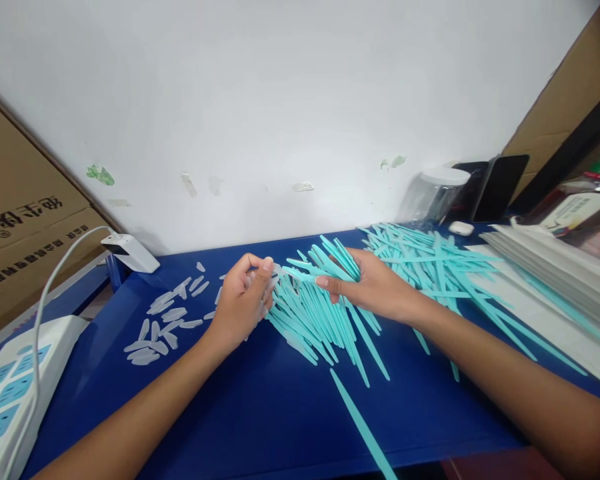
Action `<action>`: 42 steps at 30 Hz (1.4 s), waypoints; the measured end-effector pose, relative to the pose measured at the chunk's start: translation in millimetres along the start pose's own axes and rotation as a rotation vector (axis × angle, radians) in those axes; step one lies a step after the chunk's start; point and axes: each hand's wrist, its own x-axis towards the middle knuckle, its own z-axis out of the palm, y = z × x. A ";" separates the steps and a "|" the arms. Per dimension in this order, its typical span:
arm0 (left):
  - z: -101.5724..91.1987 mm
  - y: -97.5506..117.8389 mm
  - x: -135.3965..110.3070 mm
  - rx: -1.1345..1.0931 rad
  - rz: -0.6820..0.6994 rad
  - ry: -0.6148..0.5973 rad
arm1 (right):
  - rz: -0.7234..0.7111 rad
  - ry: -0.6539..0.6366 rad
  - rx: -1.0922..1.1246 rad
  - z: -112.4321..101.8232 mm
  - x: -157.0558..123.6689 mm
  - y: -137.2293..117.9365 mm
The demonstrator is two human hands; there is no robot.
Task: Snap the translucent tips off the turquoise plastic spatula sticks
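My right hand (375, 287) is closed around a fanned bunch of slim turquoise plastic sticks (341, 259), tapered at the ends. One stick from it points left toward my left hand (243, 297), whose thumb and fingers pinch a small translucent sleeve at that stick's tip. Whether the sleeve sits over the tip I cannot tell. Other whitish pieces show among the left fingers. Beneath both hands lies a row of turquoise sticks (325, 327). Loose translucent sleeves (173, 315) are scattered left of my left hand. A single stick (360, 420) lies near the front edge.
A larger heap of turquoise sticks (420, 260) spreads to the right beside stacked white sheets (555, 273). Behind stand a clear lidded jar (435, 193) and a dark phone (500, 188). A power strip (55, 360) and white charger (133, 252) with cable are at left.
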 end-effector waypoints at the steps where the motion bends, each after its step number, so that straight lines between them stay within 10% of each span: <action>1: -0.3 0.6 0.6 0.004 0.003 0.009 | -0.006 0.009 -0.005 -0.4 -0.1 0.1; 42: 3.7 -3.1 -7.1 -0.016 -0.079 -0.081 | -0.009 0.032 0.013 9.4 -2.4 -4.8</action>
